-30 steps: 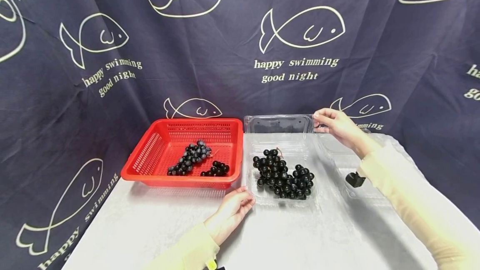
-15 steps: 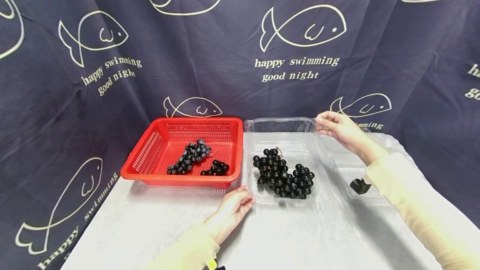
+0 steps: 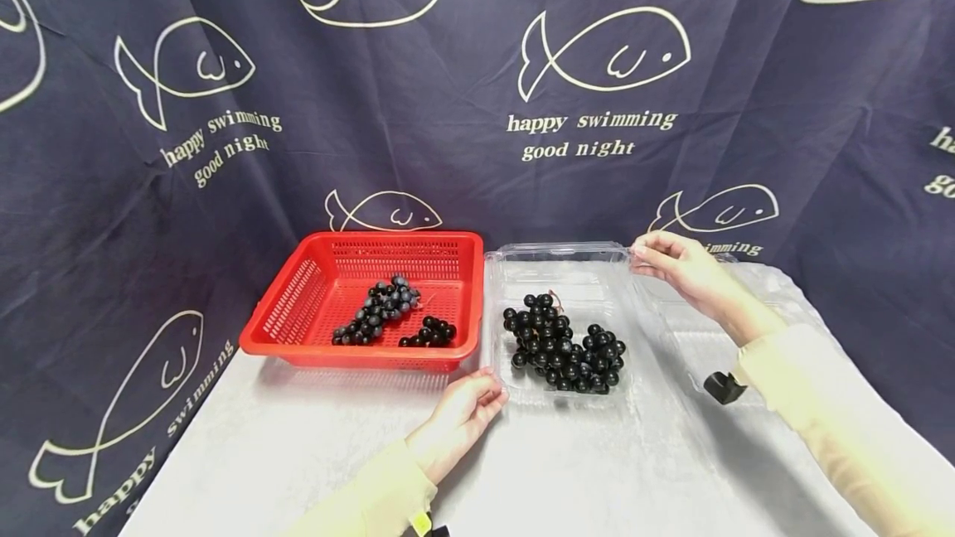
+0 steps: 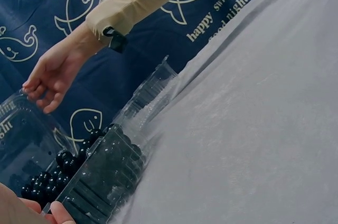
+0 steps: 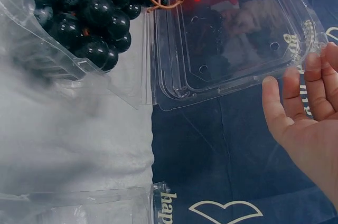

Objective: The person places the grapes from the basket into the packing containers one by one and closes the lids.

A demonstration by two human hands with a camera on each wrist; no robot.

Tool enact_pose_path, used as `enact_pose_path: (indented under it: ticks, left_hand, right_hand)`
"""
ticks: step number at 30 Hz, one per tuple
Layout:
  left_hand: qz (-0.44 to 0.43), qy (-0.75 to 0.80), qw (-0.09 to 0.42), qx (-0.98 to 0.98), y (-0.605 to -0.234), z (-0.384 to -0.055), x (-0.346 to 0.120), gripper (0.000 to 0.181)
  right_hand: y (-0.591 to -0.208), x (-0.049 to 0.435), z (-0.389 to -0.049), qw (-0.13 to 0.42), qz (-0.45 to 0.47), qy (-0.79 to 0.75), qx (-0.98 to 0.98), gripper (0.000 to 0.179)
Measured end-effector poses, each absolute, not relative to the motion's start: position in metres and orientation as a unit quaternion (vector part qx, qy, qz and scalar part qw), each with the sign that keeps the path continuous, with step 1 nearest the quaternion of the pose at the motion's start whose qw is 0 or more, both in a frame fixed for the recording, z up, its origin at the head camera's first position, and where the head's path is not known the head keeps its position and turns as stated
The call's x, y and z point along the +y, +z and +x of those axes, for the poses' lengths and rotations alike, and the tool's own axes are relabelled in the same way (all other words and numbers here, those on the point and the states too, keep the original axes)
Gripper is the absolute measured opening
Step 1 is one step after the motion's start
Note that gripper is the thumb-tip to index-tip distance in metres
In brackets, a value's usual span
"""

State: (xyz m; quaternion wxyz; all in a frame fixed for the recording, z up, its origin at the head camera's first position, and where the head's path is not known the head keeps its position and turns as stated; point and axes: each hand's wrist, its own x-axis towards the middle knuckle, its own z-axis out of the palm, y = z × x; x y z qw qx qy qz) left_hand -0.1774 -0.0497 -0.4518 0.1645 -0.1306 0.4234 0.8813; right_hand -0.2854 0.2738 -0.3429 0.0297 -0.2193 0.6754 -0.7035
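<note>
Comparing this position with that of one second earlier, we found the top edge of the lid (image 5: 227,34) lower and its corner, with the right hand (image 3: 681,268), slightly further right. We judged that the lid had tilted forward, narrowing the opening above the black grapes (image 3: 564,346); it was not yet seated. We verified the grip at both points: the right thumb and fingertips pinched the lid's right corner, while the left hand (image 3: 457,413) pinched the near left corner of the clear container (image 4: 100,182), which had not shifted. We located the black grapes inside that container, on its base. To the left, we recorded a red basket (image 3: 358,357) with a bluish bunch (image 3: 378,311) and a small dark cluster (image 3: 429,333) inside, both unmoved
</note>
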Motion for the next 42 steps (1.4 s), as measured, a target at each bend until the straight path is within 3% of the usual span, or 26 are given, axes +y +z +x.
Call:
enact_pose_path:
  ticks: [8,16,20,27,42]
  left_hand:
    - [-0.125,0.881,0.161,0.427,-0.452,-0.177,-0.05,0.055]
    - [-0.127,0.881,0.163,0.426,-0.454,-0.178,-0.049,0.056]
    - [-0.125,0.88,0.161,0.428,-0.454,-0.178,-0.05,0.051]
    - [-0.12,0.885,0.167,0.417,-0.453,-0.18,-0.051,0.014]
    - [-0.126,0.892,0.165,0.402,-0.452,-0.179,-0.052,0.018]
  right_hand:
    - [-0.348,0.274,-0.276,0.018,-0.234,-0.694,0.681,0.012]
    - [-0.354,0.279,-0.269,0.0,-0.242,-0.644,0.726,0.013]
    - [-0.358,0.281,-0.266,-0.01,-0.241,-0.605,0.759,0.009]
    - [-0.362,0.283,-0.26,-0.032,-0.23,-0.561,0.795,0.01]
    - [-0.366,0.285,-0.242,-0.029,-0.249,-0.515,0.82,0.011]
